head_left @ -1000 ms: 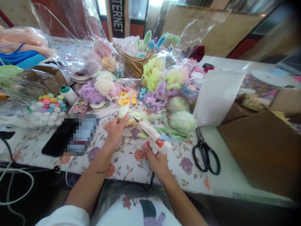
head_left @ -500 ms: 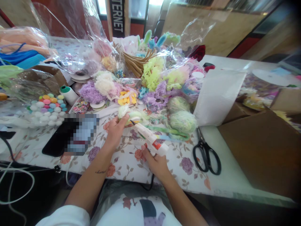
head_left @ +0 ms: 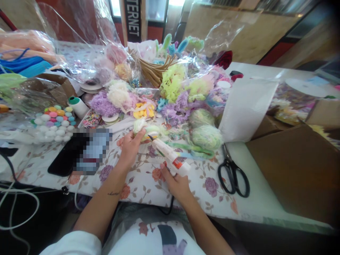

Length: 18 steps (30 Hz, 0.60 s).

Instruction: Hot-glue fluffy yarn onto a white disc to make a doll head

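One glue gun (head_left: pixel 166 152), brought nearer the left grip (head_left: pixel 130 148).
Within the last second, the right grip (head_left: pixel 177 182), clasping the glue gun, had edged leftward; the tip stood by the fluff (head_left: pixel 139 125) pinched in the left grip, contact unclear, so work seemed centred there.

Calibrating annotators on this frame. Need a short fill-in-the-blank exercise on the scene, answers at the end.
1. The right hand holds a white ____.
2. Its dark nozzle points toward the person's ____.
3. The scissors have ____ handles.
4. The big brown box is made of ____.

Missing words: glue gun; left hand; black; cardboard.
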### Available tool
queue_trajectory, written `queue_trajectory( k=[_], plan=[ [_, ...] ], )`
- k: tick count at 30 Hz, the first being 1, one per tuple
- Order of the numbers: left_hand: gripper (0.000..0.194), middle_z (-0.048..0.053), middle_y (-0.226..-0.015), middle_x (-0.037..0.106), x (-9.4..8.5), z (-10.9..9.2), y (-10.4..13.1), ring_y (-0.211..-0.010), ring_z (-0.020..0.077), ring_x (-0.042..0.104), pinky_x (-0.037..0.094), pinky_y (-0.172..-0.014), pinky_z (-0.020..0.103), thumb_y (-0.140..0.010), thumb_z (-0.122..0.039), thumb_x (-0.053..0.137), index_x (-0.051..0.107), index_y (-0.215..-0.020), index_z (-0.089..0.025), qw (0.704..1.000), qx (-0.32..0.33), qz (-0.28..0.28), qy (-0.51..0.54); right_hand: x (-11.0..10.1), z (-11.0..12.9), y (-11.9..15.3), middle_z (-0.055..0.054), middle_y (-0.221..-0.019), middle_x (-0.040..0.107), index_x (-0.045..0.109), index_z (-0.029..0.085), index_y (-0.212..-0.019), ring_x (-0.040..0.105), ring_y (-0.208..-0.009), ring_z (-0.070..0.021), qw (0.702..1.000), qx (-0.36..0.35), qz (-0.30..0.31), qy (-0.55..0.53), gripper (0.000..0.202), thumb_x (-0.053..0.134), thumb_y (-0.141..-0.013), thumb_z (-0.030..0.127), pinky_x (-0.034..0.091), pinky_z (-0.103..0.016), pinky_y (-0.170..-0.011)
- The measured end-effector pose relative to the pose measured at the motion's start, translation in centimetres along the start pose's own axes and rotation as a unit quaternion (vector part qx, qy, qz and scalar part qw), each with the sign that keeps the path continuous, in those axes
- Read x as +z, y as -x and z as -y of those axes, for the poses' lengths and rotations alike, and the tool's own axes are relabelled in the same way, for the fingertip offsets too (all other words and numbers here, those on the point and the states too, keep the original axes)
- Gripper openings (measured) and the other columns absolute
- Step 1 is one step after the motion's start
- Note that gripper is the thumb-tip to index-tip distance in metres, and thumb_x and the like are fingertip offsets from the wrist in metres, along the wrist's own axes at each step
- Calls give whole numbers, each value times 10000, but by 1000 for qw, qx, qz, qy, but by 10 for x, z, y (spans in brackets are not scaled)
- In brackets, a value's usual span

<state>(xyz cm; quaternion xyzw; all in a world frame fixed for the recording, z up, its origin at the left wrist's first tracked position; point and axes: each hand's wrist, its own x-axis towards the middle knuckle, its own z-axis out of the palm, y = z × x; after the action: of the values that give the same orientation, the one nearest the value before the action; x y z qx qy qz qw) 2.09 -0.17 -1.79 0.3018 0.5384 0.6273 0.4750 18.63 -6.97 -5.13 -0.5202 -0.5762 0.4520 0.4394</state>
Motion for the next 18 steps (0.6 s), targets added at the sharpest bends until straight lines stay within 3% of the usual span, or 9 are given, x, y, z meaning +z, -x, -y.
queue_trajectory(
  k=[7,13,18],
  plan=[
    [365,56,-880,725,0,0,0,-782,189,702,606,-675,288,-730,-467,731,709,-885,-138,1000,1,1,4,-3,11,0,-6,-571,643,652,197,-724,593,-512,-147,999,-14,33,-16,246,599,-861,394,505,-261,-541],
    [394,57,-852,725,0,-1,1,-758,201,707,605,-693,318,-715,-476,739,706,-906,-133,1000,-6,-5,1,-2,14,0,13,-508,585,620,200,-697,550,-466,-133,999,-10,32,-19,278,574,-883,401,474,-248,-503],
    [404,62,-912,734,0,-2,2,-854,227,709,610,-731,342,-706,-476,741,705,-928,-140,1000,-5,1,8,-3,7,0,18,-487,559,587,195,-666,534,-453,-125,999,-20,25,-9,306,558,-889,402,444,-235,-481]
  ],
)
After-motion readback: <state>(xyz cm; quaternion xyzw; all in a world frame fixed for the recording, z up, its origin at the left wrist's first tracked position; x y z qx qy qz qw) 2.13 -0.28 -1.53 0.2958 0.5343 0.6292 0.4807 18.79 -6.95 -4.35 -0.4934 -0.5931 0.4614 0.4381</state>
